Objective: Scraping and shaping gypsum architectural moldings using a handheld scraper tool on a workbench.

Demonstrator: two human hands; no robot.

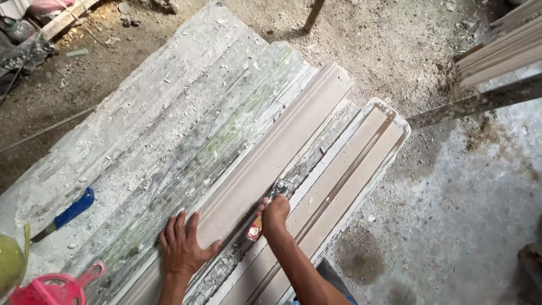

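My left hand lies flat, fingers spread, on the near end of a long beige plaster moulding that runs diagonally across a plaster-crusted workbench. My right hand is closed on a small scraper with an orange handle; its metal blade touches the right edge of the moulding. A second, flatter moulded strip lies parallel on the right, at the bench's edge.
A blue-handled knife lies on the bench at left. A pink scoop and a yellow-green bowl sit at the bottom left corner. Stacked mouldings lean at top right. Dusty floor spreads to the right.
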